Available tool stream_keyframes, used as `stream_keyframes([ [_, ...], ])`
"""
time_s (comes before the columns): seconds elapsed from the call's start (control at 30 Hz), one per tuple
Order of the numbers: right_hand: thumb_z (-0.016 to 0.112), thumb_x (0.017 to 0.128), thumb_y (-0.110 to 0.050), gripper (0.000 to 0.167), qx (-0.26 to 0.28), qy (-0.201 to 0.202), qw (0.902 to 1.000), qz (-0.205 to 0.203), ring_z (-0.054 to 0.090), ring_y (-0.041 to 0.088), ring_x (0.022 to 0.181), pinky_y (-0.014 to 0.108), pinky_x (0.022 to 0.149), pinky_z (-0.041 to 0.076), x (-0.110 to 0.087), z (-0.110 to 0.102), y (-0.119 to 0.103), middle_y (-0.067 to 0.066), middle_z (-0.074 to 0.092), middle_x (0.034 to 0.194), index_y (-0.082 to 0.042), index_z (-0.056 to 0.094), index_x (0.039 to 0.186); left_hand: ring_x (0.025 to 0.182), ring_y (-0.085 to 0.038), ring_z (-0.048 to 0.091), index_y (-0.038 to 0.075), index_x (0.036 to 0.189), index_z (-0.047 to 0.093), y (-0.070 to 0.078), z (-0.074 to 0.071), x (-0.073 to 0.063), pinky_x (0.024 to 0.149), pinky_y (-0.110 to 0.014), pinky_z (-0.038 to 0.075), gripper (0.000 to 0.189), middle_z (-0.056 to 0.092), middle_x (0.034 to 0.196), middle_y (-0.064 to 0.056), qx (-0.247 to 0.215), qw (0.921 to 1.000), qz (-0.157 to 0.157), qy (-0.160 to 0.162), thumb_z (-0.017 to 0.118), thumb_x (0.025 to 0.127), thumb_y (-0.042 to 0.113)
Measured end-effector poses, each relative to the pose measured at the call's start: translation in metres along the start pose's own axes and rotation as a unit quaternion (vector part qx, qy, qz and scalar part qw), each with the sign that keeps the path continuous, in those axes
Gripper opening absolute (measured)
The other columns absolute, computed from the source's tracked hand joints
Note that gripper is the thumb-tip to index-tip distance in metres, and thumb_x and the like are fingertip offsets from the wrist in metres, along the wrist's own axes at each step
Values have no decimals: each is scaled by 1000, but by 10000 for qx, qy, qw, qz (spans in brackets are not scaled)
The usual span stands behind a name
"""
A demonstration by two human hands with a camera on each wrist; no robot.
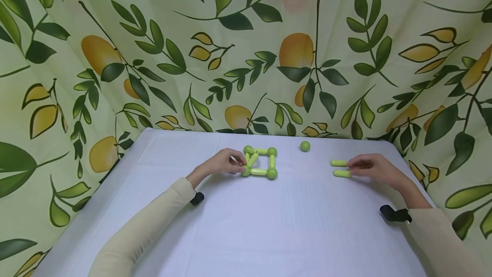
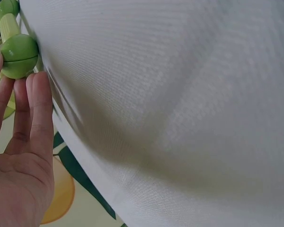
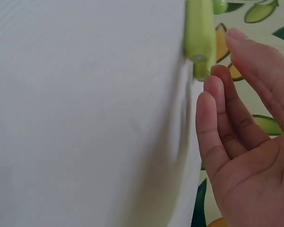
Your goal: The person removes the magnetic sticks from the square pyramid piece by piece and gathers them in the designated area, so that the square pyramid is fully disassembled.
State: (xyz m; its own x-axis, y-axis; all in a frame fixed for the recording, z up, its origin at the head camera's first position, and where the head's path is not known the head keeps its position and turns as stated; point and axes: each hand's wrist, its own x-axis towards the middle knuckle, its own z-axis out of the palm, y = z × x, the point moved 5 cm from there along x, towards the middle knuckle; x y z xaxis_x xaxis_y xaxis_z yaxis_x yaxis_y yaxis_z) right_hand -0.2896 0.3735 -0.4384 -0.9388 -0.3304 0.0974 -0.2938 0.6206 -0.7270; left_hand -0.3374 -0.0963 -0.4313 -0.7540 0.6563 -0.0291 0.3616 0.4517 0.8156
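Note:
A square frame of light-green rods (image 1: pixel 259 172) and green balls (image 1: pixel 272 173) lies on the white cloth left of the middle. Another rod (image 1: pixel 253 159) slants from its near-left corner. My left hand (image 1: pixel 224 161) pinches the green ball (image 2: pixel 20 56) at that corner between thumb and fingertips. To the right, two loose light-green rods (image 1: pixel 342 174) lie side by side. My right hand (image 1: pixel 370 168) is beside their right ends, its thumb and fingers spread apart. In the right wrist view the fingertips are close to the end of one rod (image 3: pixel 199 33), with nothing between them.
A single green ball (image 1: pixel 305 146) sits near the table's far edge, between the frame and the loose rods. White cloth covers the table (image 1: pixel 261 225). Behind it hangs a curtain (image 1: pixel 253 67) printed with leaves and fruit.

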Motion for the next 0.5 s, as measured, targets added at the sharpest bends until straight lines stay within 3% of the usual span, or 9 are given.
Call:
stream_keyframes([
  [0.23, 79, 92, -19, 34, 283, 237, 9993, 52, 65, 13, 97, 16, 81, 51, 11, -1, -13, 16, 70, 116, 0, 71, 119, 81, -21, 67, -2, 102, 72, -2, 0, 1, 70, -35, 59, 17, 69, 99, -9, -41, 10000, 84, 29, 80, 89, 5],
  [0.5, 78, 93, -19, 38, 776, 314, 9965, 15, 66, 15, 100, 17, 85, 51, 34, 15, -26, 19, 68, 119, 3, 68, 123, 81, -18, 67, -1, 102, 72, -4, 0, 2, 70, -32, 59, 17, 68, 99, -7, -36, 10000, 5, 11, 80, 89, 5],
])
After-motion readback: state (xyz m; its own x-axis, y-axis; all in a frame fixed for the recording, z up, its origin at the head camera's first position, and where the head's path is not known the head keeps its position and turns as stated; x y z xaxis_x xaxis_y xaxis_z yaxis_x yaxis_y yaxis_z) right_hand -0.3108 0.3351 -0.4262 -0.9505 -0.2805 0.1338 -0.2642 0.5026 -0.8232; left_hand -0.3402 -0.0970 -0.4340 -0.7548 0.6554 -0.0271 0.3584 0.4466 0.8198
